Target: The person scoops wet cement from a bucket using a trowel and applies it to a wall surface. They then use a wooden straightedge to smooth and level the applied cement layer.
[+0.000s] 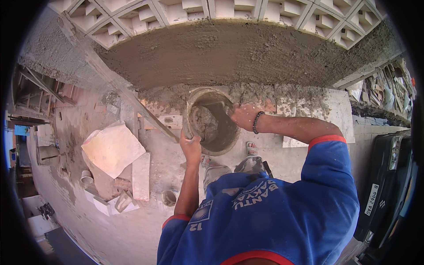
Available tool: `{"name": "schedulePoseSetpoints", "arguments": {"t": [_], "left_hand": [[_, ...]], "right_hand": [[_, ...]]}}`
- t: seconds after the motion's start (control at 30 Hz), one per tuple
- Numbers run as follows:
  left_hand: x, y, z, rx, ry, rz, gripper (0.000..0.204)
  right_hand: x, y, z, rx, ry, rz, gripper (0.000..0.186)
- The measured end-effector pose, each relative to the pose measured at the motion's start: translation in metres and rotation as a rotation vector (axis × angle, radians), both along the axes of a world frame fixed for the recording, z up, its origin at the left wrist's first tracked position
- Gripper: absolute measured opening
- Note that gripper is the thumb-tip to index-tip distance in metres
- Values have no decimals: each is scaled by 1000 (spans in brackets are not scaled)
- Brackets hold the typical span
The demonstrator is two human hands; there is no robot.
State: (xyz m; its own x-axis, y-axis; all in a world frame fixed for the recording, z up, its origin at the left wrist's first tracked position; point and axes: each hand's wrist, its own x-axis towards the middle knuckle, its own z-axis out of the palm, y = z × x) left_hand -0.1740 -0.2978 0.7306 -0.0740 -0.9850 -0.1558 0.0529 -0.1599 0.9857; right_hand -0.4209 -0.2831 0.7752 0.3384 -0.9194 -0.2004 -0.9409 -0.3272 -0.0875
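The left hand [191, 148] clasped the rim of a bucket [224, 141], apparently to steady it; the right hand [245, 115] curled at the opposite side, perhaps around a tool, though the view could not settle that; the bucket was between the feet [251, 149] and the mortar-smeared wall [221, 53], mouth upward, keeping its grey mix [205, 121] within reach.

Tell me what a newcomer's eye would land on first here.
Probably the blue shirt with red trim, filling the lower middle. Above it, the left hand holds a mortar-smeared bucket, with the right hand at its opposite side. Pale lattice blocks span the top.
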Motion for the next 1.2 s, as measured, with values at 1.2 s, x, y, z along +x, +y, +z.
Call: {"name": "schedulePoseSetpoints", "arguments": {"t": [1.2], "left_hand": [[-189, 318, -50, -38, -107, 281, 51]], "right_hand": [[-139, 311, -62, 77, -171, 282, 14]]}}
